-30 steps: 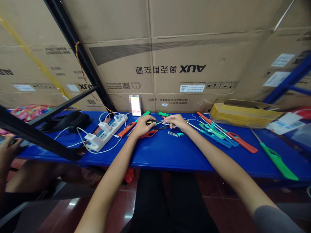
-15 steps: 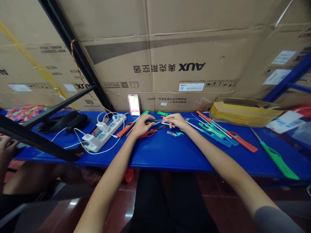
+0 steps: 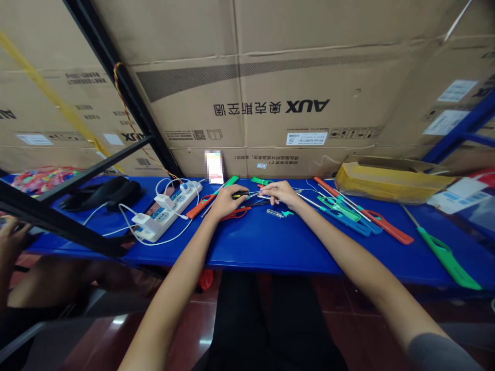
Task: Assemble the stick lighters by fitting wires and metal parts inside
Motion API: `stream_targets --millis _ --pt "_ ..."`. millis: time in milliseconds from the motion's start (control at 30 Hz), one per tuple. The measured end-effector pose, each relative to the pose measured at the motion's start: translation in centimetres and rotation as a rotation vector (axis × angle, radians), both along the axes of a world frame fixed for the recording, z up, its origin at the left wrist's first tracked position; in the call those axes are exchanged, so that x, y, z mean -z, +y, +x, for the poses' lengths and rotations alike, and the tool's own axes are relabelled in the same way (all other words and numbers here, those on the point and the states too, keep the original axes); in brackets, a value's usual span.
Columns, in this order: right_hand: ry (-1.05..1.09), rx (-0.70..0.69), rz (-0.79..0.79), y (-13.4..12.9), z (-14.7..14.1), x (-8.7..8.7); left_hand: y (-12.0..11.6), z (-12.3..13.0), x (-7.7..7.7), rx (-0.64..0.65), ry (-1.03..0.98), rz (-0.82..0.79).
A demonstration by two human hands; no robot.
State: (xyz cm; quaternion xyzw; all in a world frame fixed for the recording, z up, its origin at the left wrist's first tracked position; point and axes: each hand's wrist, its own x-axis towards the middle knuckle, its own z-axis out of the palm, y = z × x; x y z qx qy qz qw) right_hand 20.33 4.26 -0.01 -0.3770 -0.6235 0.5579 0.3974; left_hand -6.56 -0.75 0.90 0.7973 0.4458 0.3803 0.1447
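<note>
My left hand (image 3: 225, 202) is closed around a screwdriver (image 3: 240, 195) with a black-and-yellow handle, its thin shaft pointing right. Close beside it, my right hand (image 3: 281, 194) pinches a thin metal rod (image 3: 263, 196) between bent fingers; the fingertips partly hide it. Under and behind the left hand lie an orange lighter part (image 3: 235, 213) and an orange-and-green gas lighter (image 3: 201, 206). In front of the right hand are a small clear tube (image 3: 274, 213) and a small green trigger piece (image 3: 287, 213). A green part (image 3: 261, 181) lies behind the hands.
Several long lighters, among them a red one (image 3: 386, 226) and a green one (image 3: 444, 257), lie to the right. A yellow-taped box (image 3: 394, 183) stands behind them. On the left are a white power strip (image 3: 166, 215), a lit phone (image 3: 215, 167) and a black metal post (image 3: 127, 87). Another person's hand (image 3: 11, 232) shows far left.
Both hands stay almost in place, still holding the screwdriver and the rod. The view has shifted very slightly.
</note>
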Motion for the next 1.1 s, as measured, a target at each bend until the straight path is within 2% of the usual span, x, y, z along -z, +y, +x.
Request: stream_targets --millis 467,900,1100 --pt "0.009 -0.017 -0.003 -0.12 -0.24 0.15 -0.19 0.0 -0.09 -0.009 0.029 -0.023" --pt "-0.041 -0.062 0.03 0.02 0.17 -0.49 -0.43 0.16 -0.26 -0.029 -0.002 -0.031" --pt "-0.005 -0.102 0.025 0.4 0.33 0.07 -0.19 0.0 0.07 -0.038 0.023 -0.004"
